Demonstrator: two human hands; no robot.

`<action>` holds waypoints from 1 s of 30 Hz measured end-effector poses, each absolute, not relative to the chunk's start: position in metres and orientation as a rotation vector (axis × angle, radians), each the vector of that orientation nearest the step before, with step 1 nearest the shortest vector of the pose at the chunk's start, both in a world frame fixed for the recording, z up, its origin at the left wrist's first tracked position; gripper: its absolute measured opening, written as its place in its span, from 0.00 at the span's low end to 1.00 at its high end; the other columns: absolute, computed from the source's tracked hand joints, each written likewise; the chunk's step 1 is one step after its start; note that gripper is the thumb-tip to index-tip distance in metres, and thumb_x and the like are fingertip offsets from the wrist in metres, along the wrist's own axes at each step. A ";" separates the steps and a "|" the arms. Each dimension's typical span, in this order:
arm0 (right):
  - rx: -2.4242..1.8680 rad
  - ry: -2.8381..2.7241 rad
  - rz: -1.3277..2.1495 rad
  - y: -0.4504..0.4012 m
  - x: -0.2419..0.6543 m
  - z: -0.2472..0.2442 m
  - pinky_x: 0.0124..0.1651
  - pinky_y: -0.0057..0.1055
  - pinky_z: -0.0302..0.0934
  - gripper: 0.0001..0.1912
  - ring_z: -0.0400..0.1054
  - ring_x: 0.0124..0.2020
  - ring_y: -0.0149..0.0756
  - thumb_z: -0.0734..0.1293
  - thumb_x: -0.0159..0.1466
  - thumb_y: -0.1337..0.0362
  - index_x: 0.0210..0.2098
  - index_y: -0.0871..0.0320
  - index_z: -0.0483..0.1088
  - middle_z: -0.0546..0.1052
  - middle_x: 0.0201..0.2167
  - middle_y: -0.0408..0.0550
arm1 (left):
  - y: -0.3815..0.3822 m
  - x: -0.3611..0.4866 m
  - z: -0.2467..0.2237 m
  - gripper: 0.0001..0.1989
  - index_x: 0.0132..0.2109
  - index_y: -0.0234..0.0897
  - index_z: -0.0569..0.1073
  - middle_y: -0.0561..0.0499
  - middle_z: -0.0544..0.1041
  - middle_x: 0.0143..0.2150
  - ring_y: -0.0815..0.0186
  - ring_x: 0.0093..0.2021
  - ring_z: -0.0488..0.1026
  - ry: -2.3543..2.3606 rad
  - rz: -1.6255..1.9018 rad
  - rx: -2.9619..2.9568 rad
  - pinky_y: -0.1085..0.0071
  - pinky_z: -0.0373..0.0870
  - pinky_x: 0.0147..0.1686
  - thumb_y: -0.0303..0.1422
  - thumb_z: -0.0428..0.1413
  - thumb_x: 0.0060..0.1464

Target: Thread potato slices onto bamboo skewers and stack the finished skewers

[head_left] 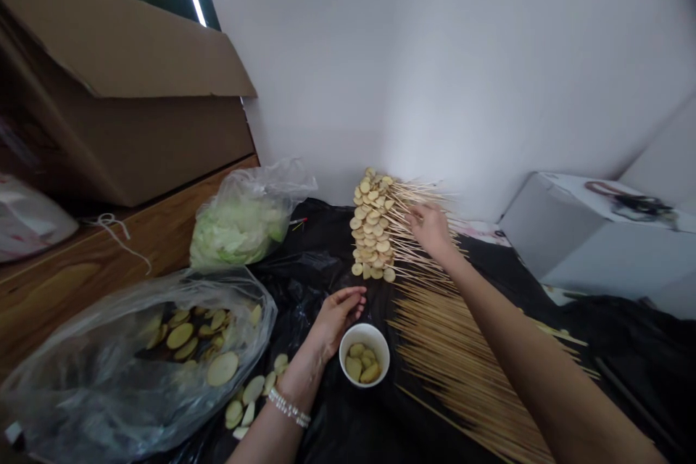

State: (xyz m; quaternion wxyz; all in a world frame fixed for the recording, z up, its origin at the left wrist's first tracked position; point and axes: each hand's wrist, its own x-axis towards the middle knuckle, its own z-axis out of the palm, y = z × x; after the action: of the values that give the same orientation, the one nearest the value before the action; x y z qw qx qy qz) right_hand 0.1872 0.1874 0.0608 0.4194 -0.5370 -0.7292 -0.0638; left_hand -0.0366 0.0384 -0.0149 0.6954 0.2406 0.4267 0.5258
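My right hand (432, 230) closes on the blurred ends of the bamboo skewers (418, 232) that carry a tightly fanned stack of pale round potato slices (373, 228). Below it, a large heap of bare skewers (462, 355) lies on the black plastic sheet (304, 290). My left hand (337, 317) hangs open and empty just above a white bowl (365, 328) holding several potato pieces. A beaded bracelet (289, 407) circles that wrist. Several loose slices (250, 391) lie beside a clear plastic bag (65, 384) of more slices.
A bag of pale green cut leaves (242, 221) stands behind the clear bag, on the sheet's far left. A large cardboard box (125, 87) sits on a wooden ledge (70, 283) at left. A white box (592, 232) stands at right against the white wall (435, 65).
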 end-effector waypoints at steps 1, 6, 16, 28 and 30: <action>-1.333 -1.798 -0.183 0.180 0.192 0.062 0.48 0.39 0.59 0.13 0.67 0.41 0.44 0.62 0.60 0.64 0.37 0.60 0.77 0.77 0.36 0.55 | 0.039 -0.036 -0.014 0.16 0.35 0.32 0.80 0.50 0.76 0.27 0.75 0.25 0.68 0.954 1.170 0.540 0.78 0.63 0.27 0.32 0.70 0.34; -1.305 -1.726 -0.081 0.130 0.214 0.062 0.46 0.36 0.61 0.11 0.69 0.39 0.40 0.62 0.61 0.63 0.34 0.56 0.77 0.79 0.36 0.50 | 0.038 -0.035 -0.011 0.16 0.34 0.32 0.80 0.50 0.76 0.27 0.75 0.25 0.68 0.975 1.161 0.553 0.79 0.63 0.26 0.32 0.70 0.33; -1.517 -1.717 0.249 0.070 0.249 0.006 0.38 0.31 0.60 0.11 0.69 0.32 0.37 0.63 0.57 0.61 0.30 0.57 0.76 0.79 0.31 0.47 | 0.039 -0.034 -0.010 0.14 0.34 0.30 0.80 0.49 0.76 0.27 0.75 0.24 0.68 1.002 1.164 0.570 0.79 0.64 0.26 0.31 0.68 0.37; -1.800 -2.187 0.127 0.061 0.251 -0.009 0.40 0.27 0.51 0.12 0.63 0.35 0.34 0.60 0.57 0.71 0.26 0.58 0.74 0.77 0.30 0.48 | 0.041 -0.035 -0.010 0.12 0.35 0.30 0.79 0.50 0.76 0.26 0.76 0.23 0.69 1.006 1.147 0.593 0.80 0.64 0.24 0.28 0.67 0.39; -1.823 -2.214 0.122 0.061 0.250 -0.010 0.42 0.28 0.51 0.12 0.64 0.35 0.34 0.59 0.58 0.71 0.27 0.58 0.75 0.77 0.31 0.48 | 0.041 -0.035 -0.010 0.12 0.35 0.30 0.79 0.51 0.76 0.26 0.76 0.23 0.69 1.005 1.146 0.597 0.80 0.65 0.24 0.28 0.67 0.40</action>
State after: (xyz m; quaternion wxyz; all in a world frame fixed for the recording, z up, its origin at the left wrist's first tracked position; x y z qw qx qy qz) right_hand 0.2500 0.0608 -0.0099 0.1350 -0.6293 -0.7642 0.0421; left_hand -0.0353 0.0410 -0.0104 0.6833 0.2664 0.4481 0.5112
